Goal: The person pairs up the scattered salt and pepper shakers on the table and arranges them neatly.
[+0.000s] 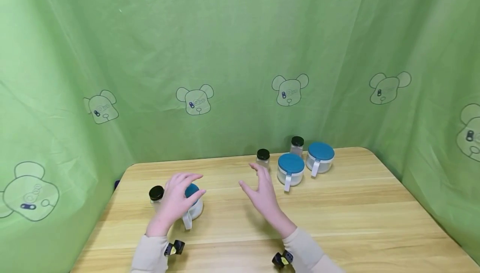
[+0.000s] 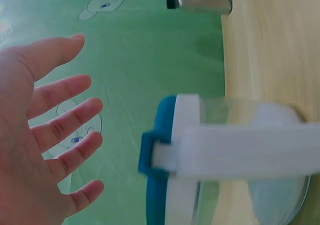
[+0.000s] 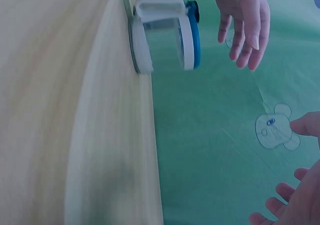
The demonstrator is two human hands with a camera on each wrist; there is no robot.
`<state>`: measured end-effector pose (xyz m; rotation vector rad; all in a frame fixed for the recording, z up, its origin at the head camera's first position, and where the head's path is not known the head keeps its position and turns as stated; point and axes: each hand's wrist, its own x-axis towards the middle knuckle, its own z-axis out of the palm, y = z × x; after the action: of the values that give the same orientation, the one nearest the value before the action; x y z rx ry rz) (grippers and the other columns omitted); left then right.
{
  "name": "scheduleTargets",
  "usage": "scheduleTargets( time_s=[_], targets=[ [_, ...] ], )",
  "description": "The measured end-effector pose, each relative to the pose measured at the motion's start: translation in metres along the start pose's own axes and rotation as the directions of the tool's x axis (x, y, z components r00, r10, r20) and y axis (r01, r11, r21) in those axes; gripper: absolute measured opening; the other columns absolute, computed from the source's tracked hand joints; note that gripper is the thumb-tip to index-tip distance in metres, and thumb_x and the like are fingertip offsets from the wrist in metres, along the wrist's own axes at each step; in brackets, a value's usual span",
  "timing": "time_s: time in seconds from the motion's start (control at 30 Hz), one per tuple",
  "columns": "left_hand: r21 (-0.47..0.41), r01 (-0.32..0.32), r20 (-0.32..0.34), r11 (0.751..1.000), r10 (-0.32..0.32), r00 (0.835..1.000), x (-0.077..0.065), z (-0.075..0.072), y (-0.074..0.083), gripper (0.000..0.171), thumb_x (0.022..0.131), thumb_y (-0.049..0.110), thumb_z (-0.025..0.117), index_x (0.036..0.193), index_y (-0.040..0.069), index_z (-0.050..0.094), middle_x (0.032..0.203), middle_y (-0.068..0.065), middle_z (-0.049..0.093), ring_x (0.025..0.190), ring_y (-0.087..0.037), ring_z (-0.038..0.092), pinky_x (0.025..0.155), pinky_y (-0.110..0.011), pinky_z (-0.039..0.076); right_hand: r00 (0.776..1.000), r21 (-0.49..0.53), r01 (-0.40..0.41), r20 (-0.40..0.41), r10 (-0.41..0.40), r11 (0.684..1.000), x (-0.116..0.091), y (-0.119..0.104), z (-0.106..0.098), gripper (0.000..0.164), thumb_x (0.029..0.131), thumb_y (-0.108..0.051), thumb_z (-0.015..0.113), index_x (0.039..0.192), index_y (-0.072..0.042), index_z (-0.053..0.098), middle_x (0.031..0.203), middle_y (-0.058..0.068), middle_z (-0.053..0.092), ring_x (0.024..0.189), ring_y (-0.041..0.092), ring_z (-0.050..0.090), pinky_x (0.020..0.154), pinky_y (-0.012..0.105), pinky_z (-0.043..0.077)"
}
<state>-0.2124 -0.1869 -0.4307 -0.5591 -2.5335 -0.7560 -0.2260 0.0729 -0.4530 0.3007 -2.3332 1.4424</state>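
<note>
My left hand (image 1: 176,198) hovers over the table's left side with thumb and fingers spread, holding nothing. Partly behind it stands a clear seasoning jar with a blue lid (image 1: 192,189) and a white handle (image 2: 240,150); pale contents lie in its bottom. Just left of that hand is a small clear jar with a black lid (image 1: 156,193), its body partly covered by the hand. My right hand (image 1: 264,194) is raised near the table's middle, fingers apart and empty. Beyond its fingertips stands another black-lidded jar (image 1: 263,155), partly hidden by them.
At the back right of the wooden table (image 1: 356,214) stand two more blue-lidded jars, a nearer one (image 1: 290,166) and a farther one (image 1: 320,156). Behind them is a third black-lidded jar (image 1: 297,144). A green curtain (image 1: 240,56) hangs around the table's back and sides.
</note>
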Motion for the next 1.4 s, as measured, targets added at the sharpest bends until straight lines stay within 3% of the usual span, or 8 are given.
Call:
scheduleTargets(
  time_s=[0.6, 0.83, 1.4],
  targets=[
    [0.035, -0.019, -0.032, 0.999, 0.020, 0.999, 0.007, 0.024, 0.020, 0.041, 0.085, 0.036, 0.074, 0.120, 0.017, 0.068, 0.121, -0.004, 0.067, 0.118, -0.029, 0.056, 0.103, -0.054, 0.039, 0.993, -0.018, -0.052, -0.103, 0.050, 0.998, 0.022, 0.020, -0.030, 0.060, 0.088, -0.023, 0.072, 0.138, -0.006, 0.045, 0.137, 0.019, 0.047, 0.131, 0.035, 0.040, 0.110, 0.053, 0.033],
    [0.028, 0.008, -0.002, 1.000, -0.008, 1.000, 0.011, 0.033, 0.024, 0.041, 0.087, 0.040, 0.072, 0.122, 0.020, 0.067, 0.122, -0.002, 0.066, 0.119, -0.027, 0.054, 0.106, -0.052, 0.037, 0.988, -0.023, -0.074, -0.140, 0.070, 0.997, 0.030, 0.029, -0.040, 0.060, 0.088, -0.022, 0.071, 0.138, -0.003, 0.044, 0.138, 0.019, 0.045, 0.132, 0.035, 0.036, 0.111, 0.052, 0.030],
    [-0.056, 0.026, -0.025, 0.998, -0.027, 0.999, 0.037, 0.057, 0.038, 0.043, 0.086, 0.037, 0.073, 0.123, 0.017, 0.067, 0.123, -0.007, 0.066, 0.120, -0.030, 0.053, 0.105, -0.054, 0.036, 0.957, -0.031, -0.175, -0.240, 0.162, 0.984, 0.039, 0.054, -0.059, 0.058, 0.088, -0.021, 0.071, 0.138, -0.005, 0.046, 0.144, 0.022, 0.036, 0.134, 0.039, 0.028, 0.108, 0.061, 0.029]
  ],
)
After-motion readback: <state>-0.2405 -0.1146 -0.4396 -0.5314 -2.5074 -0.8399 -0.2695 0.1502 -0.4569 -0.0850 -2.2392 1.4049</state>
